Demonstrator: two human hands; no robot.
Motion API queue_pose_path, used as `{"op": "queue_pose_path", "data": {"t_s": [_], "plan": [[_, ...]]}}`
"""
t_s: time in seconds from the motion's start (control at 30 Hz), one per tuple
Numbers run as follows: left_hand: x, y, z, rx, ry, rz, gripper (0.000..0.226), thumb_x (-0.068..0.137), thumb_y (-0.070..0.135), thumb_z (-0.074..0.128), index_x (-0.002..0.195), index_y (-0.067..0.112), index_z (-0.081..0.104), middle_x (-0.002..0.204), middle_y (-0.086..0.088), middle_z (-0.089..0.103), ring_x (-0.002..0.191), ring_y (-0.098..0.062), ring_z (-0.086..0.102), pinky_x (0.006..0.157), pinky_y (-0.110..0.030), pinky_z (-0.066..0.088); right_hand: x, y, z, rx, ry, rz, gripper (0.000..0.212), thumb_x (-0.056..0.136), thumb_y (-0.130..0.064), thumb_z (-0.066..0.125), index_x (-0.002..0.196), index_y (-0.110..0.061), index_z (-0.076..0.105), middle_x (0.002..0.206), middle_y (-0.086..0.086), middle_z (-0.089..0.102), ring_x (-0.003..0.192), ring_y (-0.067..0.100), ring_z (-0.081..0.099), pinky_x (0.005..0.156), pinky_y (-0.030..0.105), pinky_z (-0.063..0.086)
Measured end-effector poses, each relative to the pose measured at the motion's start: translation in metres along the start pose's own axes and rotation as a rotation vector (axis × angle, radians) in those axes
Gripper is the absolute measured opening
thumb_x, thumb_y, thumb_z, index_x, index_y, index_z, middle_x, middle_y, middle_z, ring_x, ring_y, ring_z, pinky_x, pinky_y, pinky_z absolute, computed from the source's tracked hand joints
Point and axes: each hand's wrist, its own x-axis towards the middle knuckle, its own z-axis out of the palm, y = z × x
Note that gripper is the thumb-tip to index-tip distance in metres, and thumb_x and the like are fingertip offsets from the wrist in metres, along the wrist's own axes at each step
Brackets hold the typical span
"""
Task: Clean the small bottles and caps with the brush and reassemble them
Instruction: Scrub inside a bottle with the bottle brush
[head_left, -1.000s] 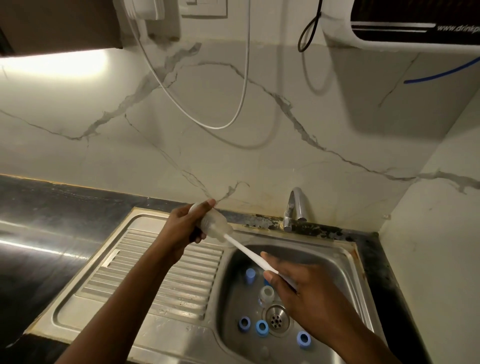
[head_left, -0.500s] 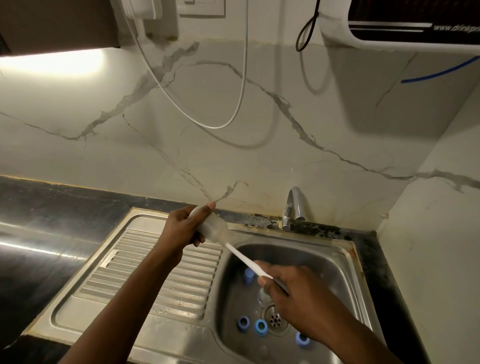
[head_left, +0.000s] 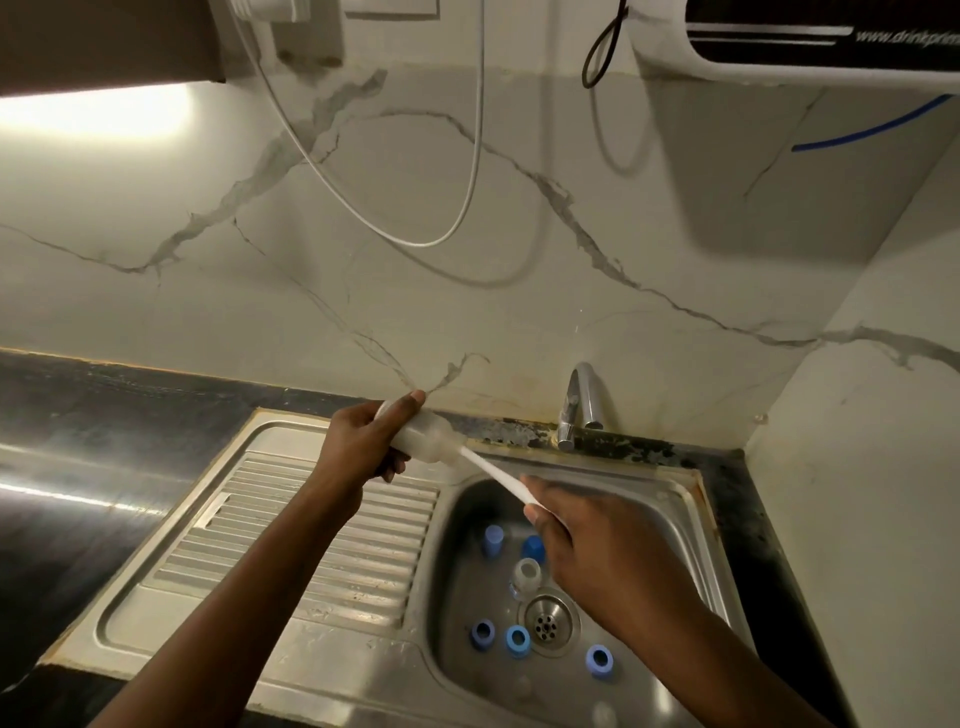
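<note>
My left hand (head_left: 363, 447) grips a small translucent bottle (head_left: 426, 434) above the left rim of the sink basin, its mouth pointing down to the right. A white brush handle (head_left: 493, 473) runs from the bottle's mouth to my right hand (head_left: 602, 551), which holds its lower end; the bristles are hidden inside the bottle. Several blue caps (head_left: 517, 640) lie on the basin floor, and another small clear bottle (head_left: 525, 574) lies beside the drain (head_left: 545, 619).
The steel sink (head_left: 691, 525) has a ribbed drainboard (head_left: 311, 535) on its left. A chrome tap (head_left: 579, 405) stands at the back rim. Black countertop (head_left: 78, 467) extends left. A white cable (head_left: 467, 171) hangs on the marble wall, and an appliance (head_left: 810, 36) is mounted top right.
My right hand has moved up along the handle toward the bottle, pushing the brush further in. My left hand and the bottle stay in about the same place.
</note>
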Motion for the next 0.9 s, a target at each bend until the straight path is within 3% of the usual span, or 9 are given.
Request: {"op": "queue_pose_path", "data": {"t_s": [0.13,0.23,0.37,0.4,0.47,0.57,0.73,0.83,0.9], "plan": [[-0.002,0.002,0.0,0.099,0.007,0.058,0.047,0.094,0.055,0.072,0.1,0.009,0.076,0.08,-0.021,0.074,0.054,-0.024,0.062,0.046,-0.03,0.049,-0.001,0.001,0.003,0.026,-0.121,-0.018,0.038,0.109,-0.046,0.043,0.146,-0.042,0.052,0.076,-0.013,0.062,0.064,0.005,0.062,0.058,0.018,0.049],[-0.001,0.004,0.0,0.076,-0.013,0.052,0.048,0.095,0.053,0.07,0.103,0.006,0.074,0.085,-0.022,0.073,0.053,-0.024,0.061,0.045,-0.027,0.048,-0.004,0.004,0.004,0.234,-0.186,0.022,0.039,0.106,-0.046,0.052,0.144,-0.042,0.056,0.089,-0.009,0.073,0.076,0.01,0.071,0.069,0.026,0.061],[0.0,0.003,0.0,-0.116,-0.075,-0.05,0.057,0.094,0.056,0.069,0.117,0.003,0.068,0.096,-0.025,0.07,0.054,-0.022,0.056,0.044,-0.026,0.047,-0.008,0.006,0.007,0.443,-0.218,0.066,0.035,0.099,-0.054,0.061,0.134,-0.054,0.061,0.101,-0.006,0.078,0.09,0.019,0.076,0.082,0.043,0.064],[0.0,0.003,0.001,-0.164,-0.085,-0.08,0.058,0.095,0.055,0.068,0.119,0.003,0.066,0.096,-0.025,0.07,0.055,-0.022,0.056,0.044,-0.025,0.047,-0.009,0.005,0.007,0.474,-0.199,0.069,0.032,0.098,-0.055,0.062,0.13,-0.055,0.063,0.101,-0.006,0.078,0.089,0.018,0.076,0.083,0.043,0.064],[0.0,0.003,0.004,-0.236,-0.085,-0.109,0.057,0.096,0.053,0.067,0.121,0.002,0.064,0.092,-0.023,0.069,0.055,-0.021,0.056,0.044,-0.025,0.047,-0.008,0.005,0.006,0.489,-0.131,0.048,0.028,0.099,-0.05,0.062,0.127,-0.052,0.066,0.092,-0.012,0.077,0.077,0.005,0.073,0.074,0.033,0.064],[-0.002,0.001,0.01,-0.243,-0.038,-0.096,0.057,0.095,0.054,0.069,0.12,0.002,0.065,0.087,-0.02,0.069,0.055,-0.02,0.058,0.046,-0.026,0.048,-0.007,0.0,0.0,0.386,-0.02,0.036,0.036,0.103,-0.043,0.058,0.139,-0.042,0.06,0.079,-0.014,0.069,0.067,-0.007,0.066,0.057,0.015,0.052],[-0.011,-0.002,0.011,0.025,0.086,0.08,0.047,0.094,0.055,0.07,0.103,0.009,0.074,0.078,-0.019,0.073,0.054,-0.025,0.064,0.047,-0.031,0.052,-0.005,0.002,-0.003,-0.011,0.001,-0.017,0.045,0.108,-0.051,0.041,0.152,-0.042,0.044,0.082,-0.013,0.063,0.065,0.003,0.065,0.064,0.02,0.058],[-0.013,-0.002,0.007,0.128,0.079,0.151,0.045,0.095,0.058,0.069,0.098,0.013,0.076,0.072,-0.015,0.073,0.051,-0.028,0.065,0.048,-0.034,0.052,-0.005,0.004,-0.002,-0.058,-0.059,-0.033,0.042,0.11,-0.048,0.038,0.15,-0.041,0.046,0.076,-0.011,0.06,0.064,0.006,0.064,0.066,0.023,0.059],[-0.013,-0.002,0.007,0.149,0.065,0.165,0.045,0.095,0.057,0.069,0.098,0.014,0.076,0.072,-0.015,0.073,0.051,-0.028,0.065,0.047,-0.034,0.051,-0.007,0.003,0.0,-0.031,-0.12,-0.025,0.041,0.11,-0.047,0.04,0.149,-0.041,0.047,0.072,-0.01,0.058,0.06,0.007,0.061,0.057,0.021,0.052]]}}
